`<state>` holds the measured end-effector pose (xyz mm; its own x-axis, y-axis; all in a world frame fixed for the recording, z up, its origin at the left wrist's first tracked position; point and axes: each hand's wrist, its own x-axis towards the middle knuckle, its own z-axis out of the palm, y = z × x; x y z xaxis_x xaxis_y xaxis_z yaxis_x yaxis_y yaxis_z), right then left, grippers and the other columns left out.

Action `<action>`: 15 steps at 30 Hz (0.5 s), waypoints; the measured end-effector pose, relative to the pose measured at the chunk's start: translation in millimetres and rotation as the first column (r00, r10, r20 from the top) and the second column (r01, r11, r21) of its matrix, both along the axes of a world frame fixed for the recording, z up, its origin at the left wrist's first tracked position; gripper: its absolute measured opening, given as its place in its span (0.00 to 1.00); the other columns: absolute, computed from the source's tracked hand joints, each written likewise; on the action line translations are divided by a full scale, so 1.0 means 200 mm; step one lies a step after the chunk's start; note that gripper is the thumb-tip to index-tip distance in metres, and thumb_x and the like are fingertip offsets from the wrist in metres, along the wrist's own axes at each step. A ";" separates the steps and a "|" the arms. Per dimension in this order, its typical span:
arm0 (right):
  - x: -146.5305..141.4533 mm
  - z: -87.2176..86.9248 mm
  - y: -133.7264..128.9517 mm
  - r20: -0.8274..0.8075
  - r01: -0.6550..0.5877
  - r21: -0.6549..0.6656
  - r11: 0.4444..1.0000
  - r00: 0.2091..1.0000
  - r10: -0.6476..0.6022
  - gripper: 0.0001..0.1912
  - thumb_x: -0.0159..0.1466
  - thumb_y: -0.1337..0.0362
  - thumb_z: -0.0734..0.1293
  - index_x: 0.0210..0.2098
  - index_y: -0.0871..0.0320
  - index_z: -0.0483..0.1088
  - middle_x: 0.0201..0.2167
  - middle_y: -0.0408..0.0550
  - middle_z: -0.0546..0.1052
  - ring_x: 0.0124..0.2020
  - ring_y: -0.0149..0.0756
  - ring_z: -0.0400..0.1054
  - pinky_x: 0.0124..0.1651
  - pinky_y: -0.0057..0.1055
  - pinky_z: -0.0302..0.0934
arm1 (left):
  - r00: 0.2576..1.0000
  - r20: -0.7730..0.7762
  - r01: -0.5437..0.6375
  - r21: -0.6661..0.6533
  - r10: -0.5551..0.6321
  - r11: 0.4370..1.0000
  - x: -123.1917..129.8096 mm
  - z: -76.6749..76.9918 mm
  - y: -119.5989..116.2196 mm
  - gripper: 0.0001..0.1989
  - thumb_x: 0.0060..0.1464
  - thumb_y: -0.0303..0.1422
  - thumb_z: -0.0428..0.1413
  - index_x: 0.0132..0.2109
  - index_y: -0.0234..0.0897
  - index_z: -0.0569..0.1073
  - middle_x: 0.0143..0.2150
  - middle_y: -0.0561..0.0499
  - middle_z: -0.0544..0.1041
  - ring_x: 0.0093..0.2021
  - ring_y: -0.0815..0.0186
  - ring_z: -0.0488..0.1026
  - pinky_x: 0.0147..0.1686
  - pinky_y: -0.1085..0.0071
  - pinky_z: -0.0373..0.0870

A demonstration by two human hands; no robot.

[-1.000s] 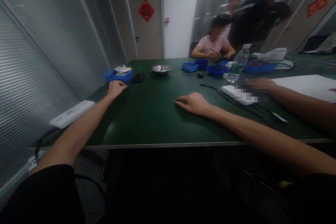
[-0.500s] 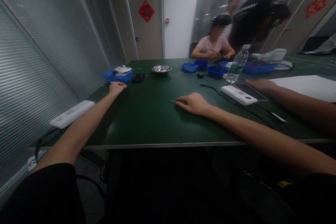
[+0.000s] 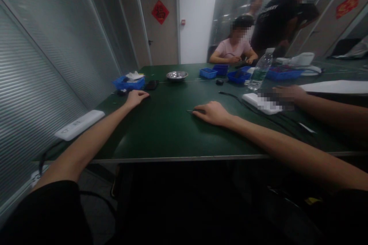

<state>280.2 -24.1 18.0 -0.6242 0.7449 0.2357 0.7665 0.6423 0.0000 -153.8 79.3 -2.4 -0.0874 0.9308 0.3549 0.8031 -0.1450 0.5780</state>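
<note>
My left hand (image 3: 137,98) is over the left part of the green table (image 3: 161,134), its thumb and fingers pinched at the tips; what they hold, if anything, is too small to name. Just behind it are a blue basket (image 3: 136,84) with white stuff in it and a black phone (image 3: 151,85). Near the middle of the table my right hand (image 3: 211,112) rests with thumb and forefinger closed on a thin metal rod (image 3: 189,111) that points left. Farther back stands a shiny metal bowl (image 3: 177,78).
A white power bank (image 3: 251,101) with black cables lies right of my right hand, beside another person's hand (image 3: 289,93). Behind stand a water bottle (image 3: 260,71) and blue trays (image 3: 208,73). A white power strip (image 3: 80,124) lies at the left edge. People are at the far side.
My left hand has moved right, away from the front of the blue basket, fingertips pinched. My right hand stays put. The other person's hand has shifted a little, and the white sheet beside it has moved.
</note>
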 end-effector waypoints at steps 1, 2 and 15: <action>0.00 0.00 0.00 -0.003 -0.002 -0.003 1.000 1.000 0.002 0.28 0.75 0.45 0.56 0.58 0.53 0.78 0.38 0.53 0.84 0.33 0.40 0.76 0.38 0.32 0.61 | 0.995 -0.008 0.097 0.003 -0.097 0.995 0.05 0.00 -0.01 0.13 0.56 0.40 0.64 0.46 0.42 0.86 0.48 0.46 0.85 0.51 0.54 0.81 0.56 0.63 0.72; 0.00 0.00 0.00 -0.005 -0.004 -0.005 1.000 1.000 0.004 0.28 0.75 0.45 0.56 0.58 0.53 0.78 0.38 0.53 0.84 0.33 0.40 0.76 0.38 0.32 0.61 | 0.978 -0.014 0.206 0.002 -0.206 0.979 0.11 0.00 -0.03 0.14 0.56 0.40 0.64 0.48 0.42 0.86 0.50 0.47 0.85 0.52 0.54 0.80 0.57 0.62 0.71; -0.01 0.01 -0.04 -0.059 -0.119 0.003 0.993 0.991 0.119 0.28 0.75 0.46 0.57 0.59 0.55 0.77 0.35 0.51 0.83 0.31 0.38 0.74 0.37 0.31 0.58 | 0.585 0.136 0.809 -0.023 -0.800 0.587 0.67 0.03 -0.36 0.15 0.62 0.41 0.63 0.51 0.39 0.84 0.52 0.42 0.82 0.52 0.58 0.79 0.55 0.59 0.73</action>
<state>278.9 -33.0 20.2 -0.6934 0.6662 0.2743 0.6832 0.7289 -0.0433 -20.4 6.8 3.8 0.6800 0.6606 0.3182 0.3166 -0.6559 0.6853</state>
